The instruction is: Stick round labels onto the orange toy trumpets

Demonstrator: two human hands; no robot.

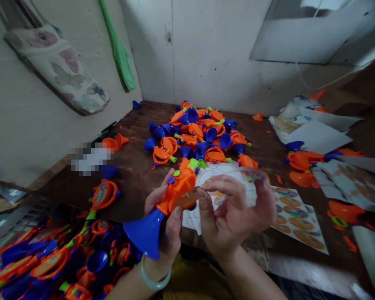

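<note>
left hand [165, 227] grips a glossy plastic toy horn [175, 200].

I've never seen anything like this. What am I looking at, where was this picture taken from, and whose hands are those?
No machine is involved here. These are a person's own bare hands, seen by a camera worn on that person's head, looking forward and down. The left hand, with a pale bangle on its wrist, holds an orange toy horn with a blue flared end. The right hand curves beside it, holding something thin and see-through, too blurred to name. On the dark wooden table lies a heap of orange and blue toy parts, with a sheet of round printed labels near the right hand. More horns are piled at lower left.
</note>
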